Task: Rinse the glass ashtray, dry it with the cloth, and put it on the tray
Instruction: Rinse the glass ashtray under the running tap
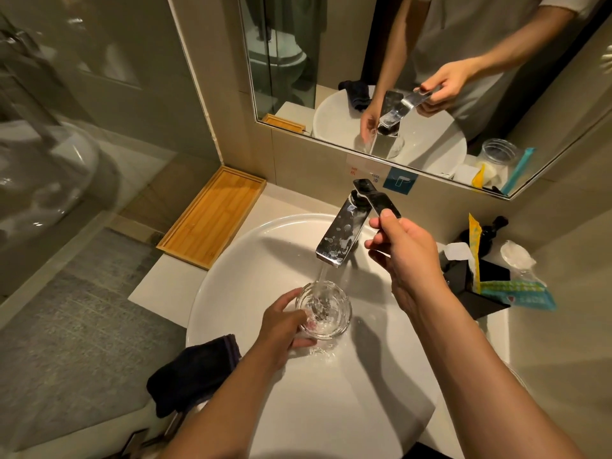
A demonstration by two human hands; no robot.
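Observation:
The round glass ashtray [326, 311] is held inside the white basin [331, 409], directly under the running stream from the chrome tap [341, 236]. My left hand [286, 329] grips its left rim. My right hand [402, 253] pinches the end of the tap's flat lever [376, 197], which is raised. A dark cloth [193, 376] lies draped over the basin's near left rim. The bamboo tray [212, 217] rests on the counter at the back left, with nothing on it.
A black holder [477, 286] with packets and wrapped toiletries stands on the counter right of the tap. A mirror [430, 77] hangs above it. A glass shower partition [82, 127] runs along the left.

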